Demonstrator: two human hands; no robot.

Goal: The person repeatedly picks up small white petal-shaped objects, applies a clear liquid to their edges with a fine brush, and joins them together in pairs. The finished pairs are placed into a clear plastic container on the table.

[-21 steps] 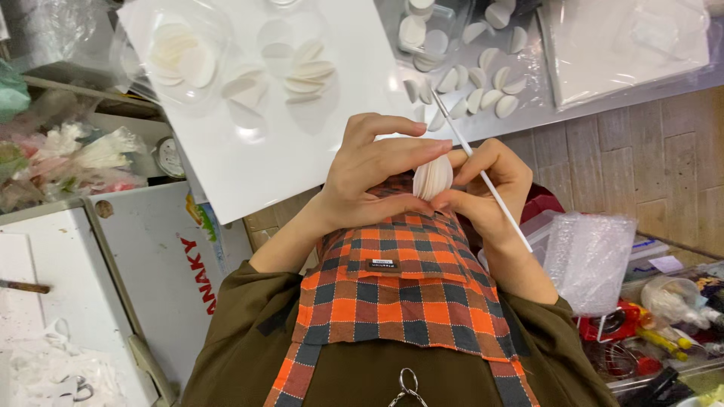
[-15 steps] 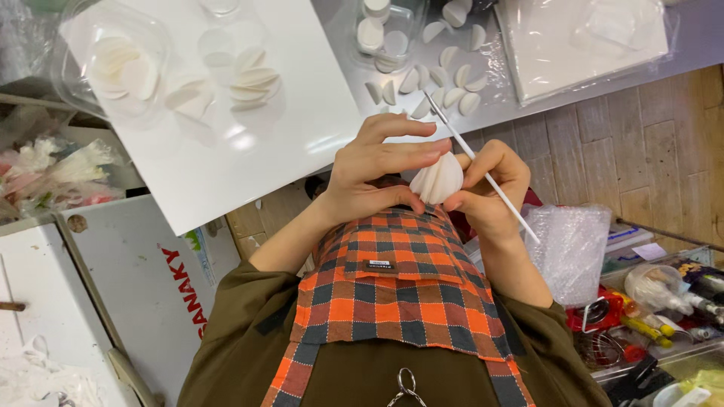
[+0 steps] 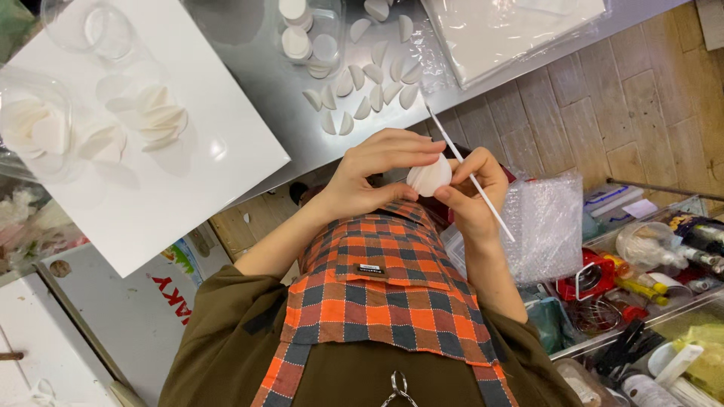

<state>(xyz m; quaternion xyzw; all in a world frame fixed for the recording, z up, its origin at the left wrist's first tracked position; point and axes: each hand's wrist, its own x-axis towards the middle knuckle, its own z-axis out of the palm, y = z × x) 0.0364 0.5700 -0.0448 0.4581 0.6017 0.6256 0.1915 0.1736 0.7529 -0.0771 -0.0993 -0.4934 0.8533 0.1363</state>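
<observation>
The left hand [image 3: 369, 169] and right hand [image 3: 471, 188] are pinching a white petal [image 3: 428, 177] between their fingers, the right also gripping a thin white stick [image 3: 471, 177] slanting away over the tabletop [image 3: 302, 136].

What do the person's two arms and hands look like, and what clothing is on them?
Both hands, the left hand and the right hand, are bare, without gloves or visible rings. The forearms are bare too. Olive-brown sleeves are pushed up near the elbows, beside an orange plaid apron.
</observation>
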